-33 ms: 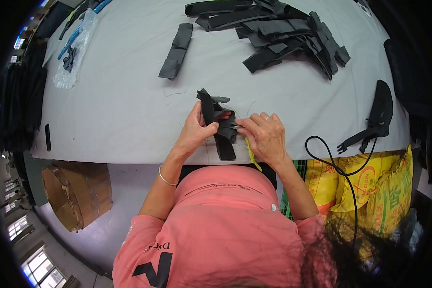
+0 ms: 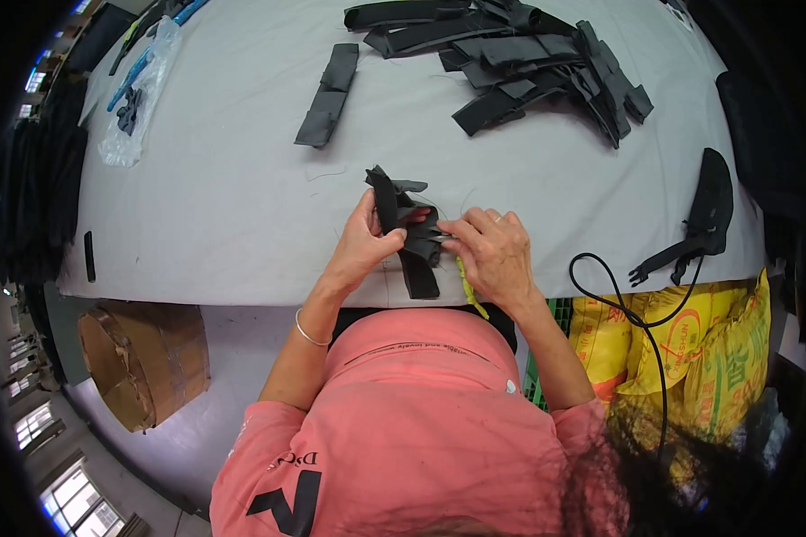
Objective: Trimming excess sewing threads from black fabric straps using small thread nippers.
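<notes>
Near the table's front edge, a folded black fabric strip (image 2: 418, 259) is pinched between the thumb and fingers of my left hand (image 2: 364, 240). Its upper end stands up with loose flaps, and some fingertips show through behind the fabric. My right hand (image 2: 495, 253) is closed on a small metal tool (image 2: 441, 238), whose thin tip touches the fabric. Most of that tool is hidden in my fingers, so its exact kind cannot be made out. A yellow-green cord (image 2: 468, 288) hangs below my right hand. Fine loose threads lie around the strip.
A heap of black fabric strips (image 2: 528, 67) lies at the far side of the table (image 2: 224, 197); a single strip (image 2: 329, 97) is left of it. At right are a black strap piece (image 2: 709, 210) and black cord (image 2: 631, 313). Yellow sacks (image 2: 716, 358) and a cardboard box (image 2: 152, 358) stand below.
</notes>
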### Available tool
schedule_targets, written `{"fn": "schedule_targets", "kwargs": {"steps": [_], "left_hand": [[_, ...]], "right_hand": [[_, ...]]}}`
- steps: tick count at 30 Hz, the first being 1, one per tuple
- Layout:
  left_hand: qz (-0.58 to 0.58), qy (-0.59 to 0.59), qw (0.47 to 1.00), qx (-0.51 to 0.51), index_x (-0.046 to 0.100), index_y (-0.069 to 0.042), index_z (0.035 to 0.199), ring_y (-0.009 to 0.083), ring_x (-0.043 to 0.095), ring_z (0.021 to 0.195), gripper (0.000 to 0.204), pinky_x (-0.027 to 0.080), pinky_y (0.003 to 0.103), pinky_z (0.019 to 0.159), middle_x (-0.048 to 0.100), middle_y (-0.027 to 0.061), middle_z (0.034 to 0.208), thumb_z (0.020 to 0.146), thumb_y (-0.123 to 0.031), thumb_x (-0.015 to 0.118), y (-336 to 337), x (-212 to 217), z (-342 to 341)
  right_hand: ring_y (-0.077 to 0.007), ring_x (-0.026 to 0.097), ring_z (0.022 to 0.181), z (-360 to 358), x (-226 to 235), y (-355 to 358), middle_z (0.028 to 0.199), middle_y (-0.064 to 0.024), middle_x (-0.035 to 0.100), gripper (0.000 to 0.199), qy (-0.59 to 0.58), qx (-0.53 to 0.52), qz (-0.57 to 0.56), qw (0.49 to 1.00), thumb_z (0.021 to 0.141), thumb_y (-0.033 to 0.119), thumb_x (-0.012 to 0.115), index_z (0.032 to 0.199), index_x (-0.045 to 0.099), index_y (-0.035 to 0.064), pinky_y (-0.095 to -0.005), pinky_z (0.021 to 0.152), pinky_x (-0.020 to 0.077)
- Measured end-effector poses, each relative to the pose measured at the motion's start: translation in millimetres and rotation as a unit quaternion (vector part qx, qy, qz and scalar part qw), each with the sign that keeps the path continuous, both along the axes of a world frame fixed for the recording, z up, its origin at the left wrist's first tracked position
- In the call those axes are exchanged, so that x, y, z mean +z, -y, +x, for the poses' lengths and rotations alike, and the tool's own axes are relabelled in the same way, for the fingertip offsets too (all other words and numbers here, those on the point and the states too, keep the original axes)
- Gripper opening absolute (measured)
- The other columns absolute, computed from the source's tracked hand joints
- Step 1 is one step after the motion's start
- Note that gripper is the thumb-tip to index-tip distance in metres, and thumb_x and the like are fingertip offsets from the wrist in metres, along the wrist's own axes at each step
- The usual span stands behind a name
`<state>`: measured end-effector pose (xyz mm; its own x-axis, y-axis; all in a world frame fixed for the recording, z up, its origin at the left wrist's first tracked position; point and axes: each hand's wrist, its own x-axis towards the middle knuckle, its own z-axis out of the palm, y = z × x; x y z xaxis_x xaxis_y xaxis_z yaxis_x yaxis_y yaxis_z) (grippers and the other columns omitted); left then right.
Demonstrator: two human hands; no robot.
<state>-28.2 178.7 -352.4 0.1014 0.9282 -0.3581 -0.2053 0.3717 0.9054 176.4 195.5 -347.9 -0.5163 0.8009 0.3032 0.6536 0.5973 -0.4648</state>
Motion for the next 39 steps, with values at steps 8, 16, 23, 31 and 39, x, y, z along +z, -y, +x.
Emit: {"fn": "schedule_targets", "kwargs": {"steps": [8,16,23,31,39], "left_hand": [[0.013,0.017,1.0,0.0,0.042,0.0,0.115,0.0068,0.052,0.093,0.04,0.043,0.021,0.079,0.056,0.0041,0.105,0.078,0.002,0.056,1,3,3],[0.017,-0.001,1.0,-0.003,0.042,0.0,0.114,0.0072,0.05,0.093,0.04,0.044,0.022,0.082,0.053,0.0037,0.104,0.077,0.002,0.056,3,-3,0],[0.025,-0.003,1.0,-0.002,0.042,0.0,0.114,0.0066,0.049,0.091,0.039,0.043,0.022,0.08,0.051,0.0032,0.102,0.077,0.001,0.057,3,-9,-1],[0.019,-0.022,0.999,-0.013,0.041,0.001,0.124,0.0105,0.053,0.099,0.049,0.045,0.024,0.081,0.055,0.0072,0.111,0.076,0.003,0.052,4,-14,-3],[0.022,-0.014,1.0,-0.01,0.041,0.001,0.123,0.009,0.052,0.094,0.049,0.045,0.024,0.079,0.054,0.0056,0.109,0.076,0.003,0.053,3,-10,-2]], "right_hand": [[-0.016,0.053,0.07,-10,-1,-4,0.083,-0.001,0.051,0.018,0.004,0.031,0.013,0.999,0.073,0.011,0.066,0.091,0.067,0.0131,-0.0326,0.062,0.0339],[-0.016,0.051,0.07,-18,-3,-6,0.081,-0.0015,0.049,0.02,0.036,0.069,0.034,0.996,0.068,0.004,0.06,0.086,0.067,0.0119,-0.0323,0.063,0.034],[-0.0164,0.051,0.07,-17,-2,-9,0.081,-0.0017,0.049,0.018,0.032,0.068,0.048,0.996,0.068,0.005,0.061,0.084,0.067,0.0118,-0.0326,0.063,0.034],[-0.0149,0.055,0.074,-14,-3,-11,0.083,-0.0006,0.052,0.016,0.049,0.099,0.009,0.994,0.073,0.01,0.063,0.088,0.068,0.0145,-0.0324,0.067,0.0353],[-0.0153,0.055,0.074,-15,-5,-11,0.083,-0.0008,0.052,0.016,0.044,0.09,0.001,0.995,0.073,0.009,0.062,0.087,0.068,0.0142,-0.0322,0.067,0.0351]]}}
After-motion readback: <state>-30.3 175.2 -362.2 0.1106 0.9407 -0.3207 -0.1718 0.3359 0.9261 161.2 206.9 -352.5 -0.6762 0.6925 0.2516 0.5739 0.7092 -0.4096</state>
